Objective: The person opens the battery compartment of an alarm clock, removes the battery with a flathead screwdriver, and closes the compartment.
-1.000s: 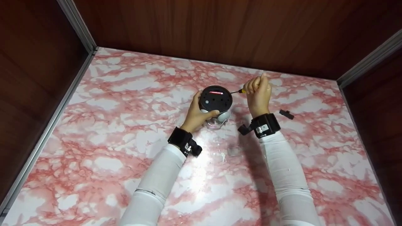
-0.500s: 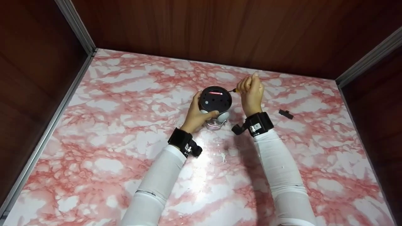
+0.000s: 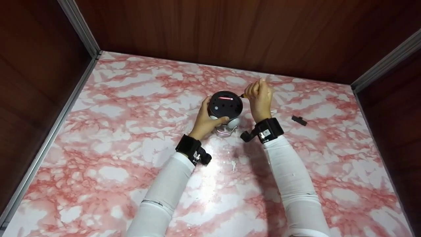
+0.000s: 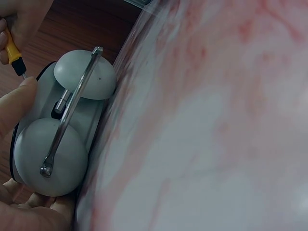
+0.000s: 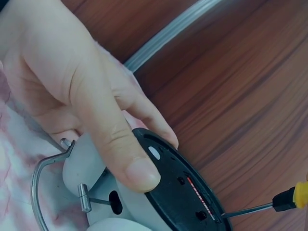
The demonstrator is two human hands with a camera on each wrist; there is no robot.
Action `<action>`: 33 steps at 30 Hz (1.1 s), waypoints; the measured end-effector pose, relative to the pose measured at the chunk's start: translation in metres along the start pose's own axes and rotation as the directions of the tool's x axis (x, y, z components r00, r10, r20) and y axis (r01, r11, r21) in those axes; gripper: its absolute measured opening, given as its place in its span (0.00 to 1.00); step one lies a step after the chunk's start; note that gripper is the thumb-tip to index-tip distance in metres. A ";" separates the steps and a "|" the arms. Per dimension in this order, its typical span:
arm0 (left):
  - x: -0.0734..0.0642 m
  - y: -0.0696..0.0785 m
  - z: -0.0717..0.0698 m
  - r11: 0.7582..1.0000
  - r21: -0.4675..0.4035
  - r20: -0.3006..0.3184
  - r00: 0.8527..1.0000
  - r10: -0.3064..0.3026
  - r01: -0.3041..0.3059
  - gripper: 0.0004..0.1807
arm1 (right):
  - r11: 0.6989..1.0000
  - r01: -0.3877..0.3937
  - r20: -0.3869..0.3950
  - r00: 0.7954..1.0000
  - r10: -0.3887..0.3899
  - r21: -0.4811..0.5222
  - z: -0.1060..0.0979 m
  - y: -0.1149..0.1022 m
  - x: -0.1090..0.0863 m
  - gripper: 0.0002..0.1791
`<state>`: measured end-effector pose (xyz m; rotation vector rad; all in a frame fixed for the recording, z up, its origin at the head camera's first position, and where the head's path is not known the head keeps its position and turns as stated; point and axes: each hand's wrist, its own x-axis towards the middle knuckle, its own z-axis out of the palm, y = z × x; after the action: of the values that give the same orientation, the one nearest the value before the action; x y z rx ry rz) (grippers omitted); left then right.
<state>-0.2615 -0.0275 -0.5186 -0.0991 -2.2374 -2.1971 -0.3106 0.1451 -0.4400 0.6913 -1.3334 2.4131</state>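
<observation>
A twin-bell alarm clock is tipped so its round black back faces up, with a red strip visible in a slot there. My left hand grips its rim, thumb on the near side. In the left wrist view the white bells and the metal handle show clearly. My right hand holds a screwdriver by its yellow and black grip. Its thin metal shaft reaches the right edge of the clock's back, beside the slot. The clock's dial is hidden.
A small black plastic piece with a tab lies on the pink-and-white marbled table, right of my right hand. Dark wood-grain panels wall off the back and both sides, with metal strips at the corners.
My right hand has moved left with the screwdriver, closer to the clock, and less of the shaft shows in the head view. My left hand and the clock have stayed nearly still.
</observation>
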 end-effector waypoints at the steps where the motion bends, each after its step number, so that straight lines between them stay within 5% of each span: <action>1: 0.000 0.000 0.000 1.000 -0.005 0.002 1.000 0.000 0.000 0.58 | 1.000 -0.002 0.003 1.000 0.002 0.002 0.000 0.001 0.000 0.29; 9: -0.001 -0.001 0.002 0.999 -0.046 0.007 1.000 -0.006 0.006 0.57 | 0.997 -0.024 0.028 0.999 0.026 -0.070 -0.001 0.005 -0.003 0.30; 17: 0.001 0.000 0.003 1.000 -0.010 -0.010 1.000 0.010 -0.011 0.58 | 0.949 -0.017 0.124 0.991 0.059 -0.315 0.010 0.006 -0.002 0.30; 27: 0.002 0.000 0.001 0.999 0.017 -0.019 0.999 0.032 -0.032 0.55 | 0.904 -0.128 0.077 0.982 0.174 -0.409 0.025 0.007 0.006 0.32; 33: 0.003 0.000 0.003 0.999 0.023 -0.016 0.999 0.043 -0.042 0.55 | 0.880 -0.166 -0.013 0.984 0.179 -0.445 0.023 0.006 0.017 0.32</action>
<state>-0.2638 -0.0241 -0.5184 -0.1262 -2.2296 -2.1428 -0.3214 0.1233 -0.4249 0.4970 -1.9453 2.0994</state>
